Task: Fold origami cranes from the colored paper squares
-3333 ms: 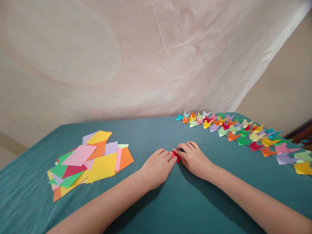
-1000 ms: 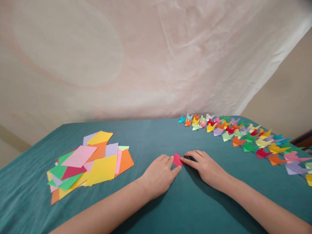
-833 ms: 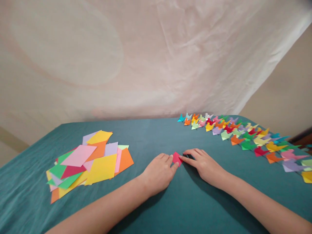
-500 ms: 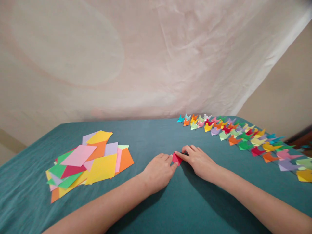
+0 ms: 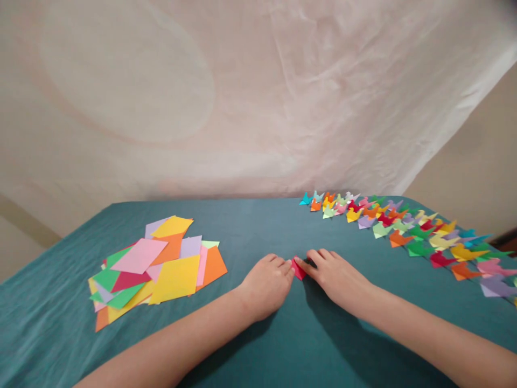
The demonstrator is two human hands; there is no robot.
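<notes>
A small folded piece of red paper lies on the green cloth between my two hands. My left hand is closed at its left edge, fingers bent together with their tips on the paper. From the other side my right hand has its thumb and forefinger on the paper's right edge, and its remaining fingers are curled. Parts of the folds are hidden under the fingertips.
A loose pile of coloured paper sheets lies to the left. Rows of small folded paper birds stand along the right side. A green cloth covers the table, and a pale sheet hangs behind it.
The view has turned slightly left, so everything sits further right in it. My right forefinger has drawn back from the paper's top, and the paper shows narrower between my fingers.
</notes>
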